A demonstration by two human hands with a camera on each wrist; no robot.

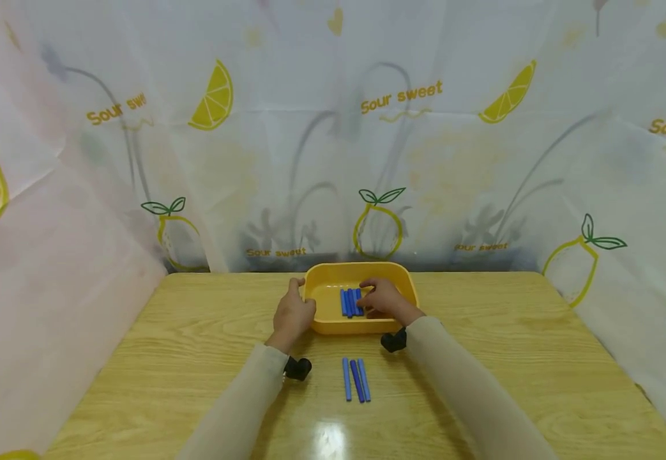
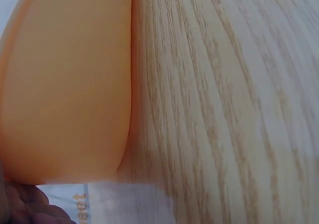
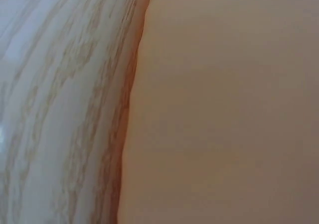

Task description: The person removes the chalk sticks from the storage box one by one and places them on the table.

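A yellow plastic tray (image 1: 344,327) stands at the back of the table, and its smooth outer wall fills much of both wrist views. Inside it several blue sticks (image 1: 348,303) lie side by side. My left hand (image 1: 294,314) holds the tray's left end, thumb at the rim and fingers along the outside; in the left wrist view only some fingers (image 2: 30,206) show at the lower corner. Reaching over the front rim, my right hand (image 1: 387,299) has its spread thumb and index finger beside the rightmost sticks. Three more blue sticks (image 1: 356,379) lie in front of the tray.
The wood-grain table (image 1: 195,358) runs out to both sides of the tray. A pale curtain (image 1: 287,147) with lemon prints hangs behind the table's back edge. A black wrist mount (image 1: 298,368) sits on the left wrist, another (image 1: 393,340) on the right.
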